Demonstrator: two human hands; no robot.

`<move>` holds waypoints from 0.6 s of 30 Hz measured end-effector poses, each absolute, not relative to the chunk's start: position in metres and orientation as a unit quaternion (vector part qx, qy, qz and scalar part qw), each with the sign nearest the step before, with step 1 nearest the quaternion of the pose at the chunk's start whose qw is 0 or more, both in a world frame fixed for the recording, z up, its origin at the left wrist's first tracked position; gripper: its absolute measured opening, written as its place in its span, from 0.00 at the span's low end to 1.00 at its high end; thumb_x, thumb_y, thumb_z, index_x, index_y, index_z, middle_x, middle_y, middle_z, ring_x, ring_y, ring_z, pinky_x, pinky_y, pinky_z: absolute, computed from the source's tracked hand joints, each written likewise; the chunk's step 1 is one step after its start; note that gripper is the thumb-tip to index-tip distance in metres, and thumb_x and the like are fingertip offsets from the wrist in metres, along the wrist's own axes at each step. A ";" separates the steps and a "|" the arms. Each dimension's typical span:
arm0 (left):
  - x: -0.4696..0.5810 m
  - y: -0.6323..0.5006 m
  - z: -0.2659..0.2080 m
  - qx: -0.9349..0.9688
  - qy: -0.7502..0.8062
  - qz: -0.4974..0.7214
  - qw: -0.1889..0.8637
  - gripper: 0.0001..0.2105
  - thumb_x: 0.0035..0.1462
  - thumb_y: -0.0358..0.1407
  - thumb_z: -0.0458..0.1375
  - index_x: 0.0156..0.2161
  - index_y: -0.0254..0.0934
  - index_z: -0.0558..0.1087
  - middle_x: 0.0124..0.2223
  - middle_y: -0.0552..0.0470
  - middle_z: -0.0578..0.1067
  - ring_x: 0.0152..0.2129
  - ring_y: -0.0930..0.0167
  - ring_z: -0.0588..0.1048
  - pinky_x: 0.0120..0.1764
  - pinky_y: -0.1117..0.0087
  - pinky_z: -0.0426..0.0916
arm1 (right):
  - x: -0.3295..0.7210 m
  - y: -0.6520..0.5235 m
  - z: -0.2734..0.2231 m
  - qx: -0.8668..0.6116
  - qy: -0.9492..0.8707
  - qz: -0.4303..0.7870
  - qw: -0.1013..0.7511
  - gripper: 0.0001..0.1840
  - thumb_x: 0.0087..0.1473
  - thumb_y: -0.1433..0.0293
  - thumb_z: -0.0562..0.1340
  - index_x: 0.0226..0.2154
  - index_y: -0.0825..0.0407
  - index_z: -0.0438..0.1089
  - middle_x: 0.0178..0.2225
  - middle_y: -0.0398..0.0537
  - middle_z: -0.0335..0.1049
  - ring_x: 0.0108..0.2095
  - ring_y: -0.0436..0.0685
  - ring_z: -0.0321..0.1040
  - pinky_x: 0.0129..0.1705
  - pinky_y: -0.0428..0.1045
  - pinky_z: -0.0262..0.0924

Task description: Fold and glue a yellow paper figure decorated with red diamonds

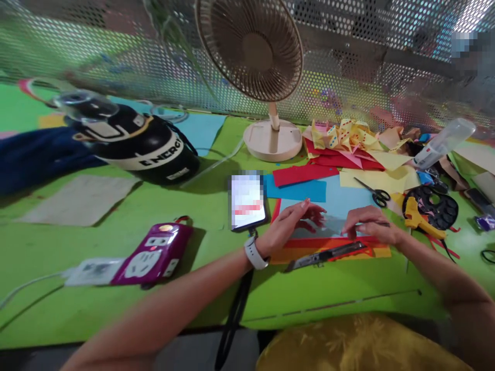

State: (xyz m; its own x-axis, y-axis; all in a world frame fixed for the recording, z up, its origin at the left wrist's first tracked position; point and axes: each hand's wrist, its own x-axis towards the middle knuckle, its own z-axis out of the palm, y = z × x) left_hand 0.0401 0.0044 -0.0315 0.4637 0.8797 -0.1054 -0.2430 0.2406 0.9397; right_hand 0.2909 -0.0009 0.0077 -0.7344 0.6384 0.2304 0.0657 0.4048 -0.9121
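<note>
A: Left hand (299, 216), condition?
B: Released; fingers extended and slightly bent, over the left part of a light blue paper sheet (340, 200). A white wristwatch (255, 253) is worn on that wrist.
A: Right hand (367, 224)?
B: Fingers curled downward over the sheet's right part. Whether they grasp anything, I cannot tell.
A: Sheet's position?
B: Beneath and between both hands, extending beyond the fingers. Fingertip contact cannot be confirmed.
A: Utility knife (328, 255)?
B: Lying aslant across orange paper (381, 251), on the wearer's side of both hands, its right end near the right fingers.
A: Adjacent items?
B: Lit smartphone (247, 198) left of the left hand; black-handled scissors (374, 191) beyond the right.
</note>
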 end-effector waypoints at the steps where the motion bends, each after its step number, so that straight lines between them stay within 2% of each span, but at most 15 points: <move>1: 0.040 0.004 -0.029 0.492 0.331 0.399 0.699 0.24 0.57 0.56 0.57 0.40 0.36 0.80 0.36 0.43 0.80 0.35 0.65 0.77 0.34 0.69 0.72 | 0.291 -0.001 0.009 -0.197 -0.828 0.449 0.272 0.16 0.62 0.64 0.54 0.40 0.54 0.75 0.29 0.48 0.73 0.30 0.52 0.68 0.34 0.49 0.63; 5: 0.040 0.001 -0.014 0.606 0.283 0.392 0.632 0.15 0.56 0.46 0.64 0.40 0.37 0.82 0.39 0.42 0.80 0.38 0.64 0.77 0.42 0.66 0.70 | 0.287 -0.003 0.013 -0.127 -0.933 0.269 0.202 0.17 0.61 0.66 0.50 0.42 0.51 0.73 0.28 0.47 0.71 0.29 0.53 0.65 0.38 0.52 0.61; 7: 0.040 -0.001 -0.009 0.679 0.267 0.385 0.565 0.10 0.54 0.40 0.65 0.40 0.40 0.82 0.39 0.43 0.81 0.39 0.63 0.76 0.44 0.65 0.69 | 0.285 -0.005 0.015 -0.118 -0.952 0.215 0.184 0.17 0.60 0.68 0.50 0.43 0.50 0.72 0.27 0.46 0.70 0.29 0.53 0.64 0.40 0.52 0.60; 9: 0.040 -0.004 -0.008 0.725 0.267 0.382 0.507 0.09 0.52 0.36 0.66 0.41 0.41 0.82 0.40 0.44 0.81 0.39 0.62 0.77 0.45 0.64 0.69 | 0.283 -0.007 0.017 -0.112 -0.961 0.175 0.182 0.17 0.59 0.69 0.51 0.44 0.50 0.71 0.28 0.46 0.70 0.30 0.53 0.65 0.42 0.52 0.61; 14: 0.039 -0.007 -0.014 0.765 0.277 0.387 0.434 0.07 0.51 0.35 0.66 0.38 0.43 0.82 0.41 0.44 0.82 0.41 0.60 0.78 0.50 0.61 0.67 | 0.282 -0.012 0.023 -0.106 -0.982 0.087 0.129 0.16 0.59 0.69 0.51 0.46 0.49 0.70 0.33 0.47 0.71 0.34 0.54 0.67 0.53 0.57 0.59; 18: 0.040 -0.008 -0.016 0.770 0.280 0.394 0.418 0.06 0.50 0.35 0.68 0.36 0.44 0.81 0.44 0.45 0.81 0.45 0.60 0.76 0.57 0.58 0.62 | 0.283 -0.016 0.027 -0.109 -0.990 0.005 0.086 0.15 0.58 0.70 0.55 0.47 0.50 0.70 0.37 0.50 0.71 0.39 0.56 0.68 0.55 0.60 0.58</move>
